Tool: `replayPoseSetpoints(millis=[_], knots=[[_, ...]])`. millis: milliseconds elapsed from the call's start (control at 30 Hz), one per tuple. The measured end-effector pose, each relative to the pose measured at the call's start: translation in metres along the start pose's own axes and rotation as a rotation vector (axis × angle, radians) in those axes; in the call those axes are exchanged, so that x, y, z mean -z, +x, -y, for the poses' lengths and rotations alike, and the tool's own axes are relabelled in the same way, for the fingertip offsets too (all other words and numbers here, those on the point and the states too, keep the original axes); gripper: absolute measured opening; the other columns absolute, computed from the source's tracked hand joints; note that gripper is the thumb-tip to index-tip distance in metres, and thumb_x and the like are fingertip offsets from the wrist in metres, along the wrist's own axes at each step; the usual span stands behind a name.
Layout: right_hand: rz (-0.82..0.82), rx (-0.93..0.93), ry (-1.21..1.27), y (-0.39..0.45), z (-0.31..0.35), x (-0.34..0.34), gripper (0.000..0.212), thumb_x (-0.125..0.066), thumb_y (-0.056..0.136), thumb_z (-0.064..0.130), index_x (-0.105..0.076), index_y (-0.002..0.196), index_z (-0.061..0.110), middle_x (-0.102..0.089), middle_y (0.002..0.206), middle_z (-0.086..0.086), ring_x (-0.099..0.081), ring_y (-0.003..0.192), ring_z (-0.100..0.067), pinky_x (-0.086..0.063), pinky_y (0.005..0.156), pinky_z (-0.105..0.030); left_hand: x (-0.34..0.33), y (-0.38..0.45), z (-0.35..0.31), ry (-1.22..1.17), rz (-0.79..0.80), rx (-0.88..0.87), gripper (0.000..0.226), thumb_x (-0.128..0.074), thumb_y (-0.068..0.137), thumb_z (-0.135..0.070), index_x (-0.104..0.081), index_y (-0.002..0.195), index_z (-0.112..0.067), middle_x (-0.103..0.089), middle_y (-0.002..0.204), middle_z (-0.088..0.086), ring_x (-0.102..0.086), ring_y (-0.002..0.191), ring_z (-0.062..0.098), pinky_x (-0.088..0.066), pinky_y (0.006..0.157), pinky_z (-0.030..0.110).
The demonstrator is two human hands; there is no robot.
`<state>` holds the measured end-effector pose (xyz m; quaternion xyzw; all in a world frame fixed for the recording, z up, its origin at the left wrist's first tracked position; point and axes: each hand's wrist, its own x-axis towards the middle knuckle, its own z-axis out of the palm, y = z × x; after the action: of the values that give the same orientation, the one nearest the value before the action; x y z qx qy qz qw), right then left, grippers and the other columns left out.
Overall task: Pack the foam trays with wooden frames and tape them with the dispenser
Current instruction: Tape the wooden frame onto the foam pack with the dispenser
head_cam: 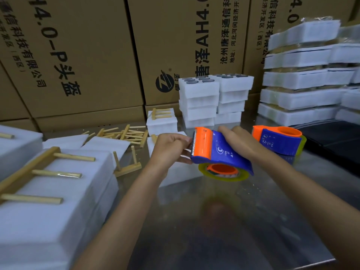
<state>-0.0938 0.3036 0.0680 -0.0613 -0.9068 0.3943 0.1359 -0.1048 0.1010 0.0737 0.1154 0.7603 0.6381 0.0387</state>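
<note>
My right hand (pixel 236 142) grips a blue and orange tape dispenser (pixel 218 152) with a clear tape roll (pixel 224 173) hanging under it. Its toothed orange end points left. My left hand (pixel 170 148) pinches at that toothed end with curled fingers. Both hands hover above a white foam tray (pixel 179 175) lying on the metal table (pixel 224 221). A wooden frame (pixel 39 172) with pegs lies on a foam tray (pixel 48 221) at the near left.
A second tape dispenser (pixel 278 140) sits to the right. Loose wooden frames (pixel 126 134) lie at the back left. Foam tray stacks (pixel 212 99) stand behind, taped stacks (pixel 303 75) at the far right. Cardboard boxes (pixel 87 55) wall the back.
</note>
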Motion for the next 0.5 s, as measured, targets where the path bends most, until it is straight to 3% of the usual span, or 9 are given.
replayPoseSetpoints(millis=[133,200,300,400,500], knots=[[0.149,0.029,-0.085,0.017,0.012,0.005,0.045,-0.028,0.101,0.052,-0.057,0.097,0.019,-0.063,0.088,-0.004,-0.062,0.079,-0.018,-0.04,0.065,-0.03,0.01,0.01,-0.005,0.08,-0.188,-0.026,0.025,-0.054,0.097,-0.011,-0.071,0.079,-0.011,-0.07,0.078,0.013,-0.068,0.053,0.019,-0.059,0.052,0.036],[0.181,0.008,-0.101,0.019,0.009,0.007,0.046,-0.028,0.099,0.056,-0.058,0.09,0.021,-0.064,0.087,-0.004,-0.062,0.078,-0.018,-0.039,0.064,-0.03,0.024,0.018,-0.005,0.136,-0.29,-0.078,0.027,-0.052,0.096,-0.009,-0.07,0.076,-0.014,-0.066,0.071,0.007,-0.063,0.044,0.014,-0.061,0.061,0.048],[0.203,-0.036,-0.142,0.019,-0.005,0.012,0.05,-0.031,0.096,0.061,-0.061,0.087,0.022,-0.065,0.085,-0.003,-0.064,0.078,-0.019,-0.039,0.064,-0.031,0.057,0.03,-0.005,0.16,-0.439,-0.11,0.031,-0.048,0.094,-0.004,-0.069,0.075,-0.016,-0.062,0.062,0.004,-0.06,0.039,0.015,-0.061,0.065,0.052],[0.209,-0.067,-0.224,0.017,-0.023,0.026,0.056,-0.031,0.091,0.068,-0.061,0.09,0.021,-0.064,0.087,-0.005,-0.063,0.08,-0.02,-0.041,0.068,-0.033,0.094,0.038,-0.004,0.123,-0.604,-0.084,0.029,-0.049,0.093,-0.008,-0.068,0.073,-0.017,-0.063,0.058,0.007,-0.06,0.036,0.016,-0.062,0.067,0.048],[0.2,-0.079,-0.329,0.017,-0.037,0.044,0.062,-0.034,0.09,0.071,-0.064,0.09,0.017,-0.066,0.087,-0.007,-0.063,0.081,-0.022,-0.044,0.072,-0.036,0.113,0.043,-0.004,0.016,-0.685,-0.016,0.024,-0.047,0.091,-0.005,-0.07,0.084,-0.004,-0.059,0.059,0.009,-0.055,0.033,0.017,-0.058,0.059,0.035]])
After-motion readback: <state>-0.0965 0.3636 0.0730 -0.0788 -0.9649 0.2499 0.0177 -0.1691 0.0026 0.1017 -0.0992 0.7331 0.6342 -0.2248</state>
